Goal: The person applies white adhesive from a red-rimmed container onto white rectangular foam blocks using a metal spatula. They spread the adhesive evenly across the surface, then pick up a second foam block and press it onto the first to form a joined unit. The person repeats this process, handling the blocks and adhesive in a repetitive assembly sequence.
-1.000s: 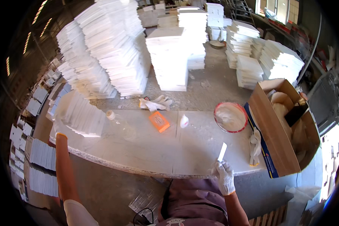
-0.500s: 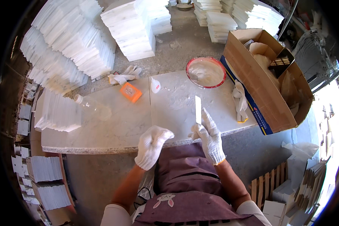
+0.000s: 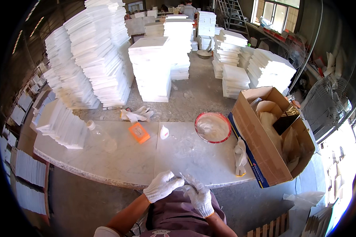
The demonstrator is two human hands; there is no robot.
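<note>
Both my hands wear white knitted gloves and meet just off the table's front edge. My left hand has its fingers curled and pressed together, pointing at the right one. Close beside it, my right hand is bent inward, its fingers closed. Whatever lies in or between the fingers is hidden, and the thin white strip seen earlier cannot be made out. Beyond the hands, a red-rimmed bowl holds white powder or paste. A small white squeeze bottle and an orange box rest on the pale marble tabletop.
Tall stacks of white tiles stand behind, with a smaller stack at left by a clear bottle. Spare gloves lie beside an open cardboard box at right. A fan stands beyond it.
My view has tilted up, showing more of the room. My hands have drawn together. The white strip that stood upright in my right hand no longer shows.
</note>
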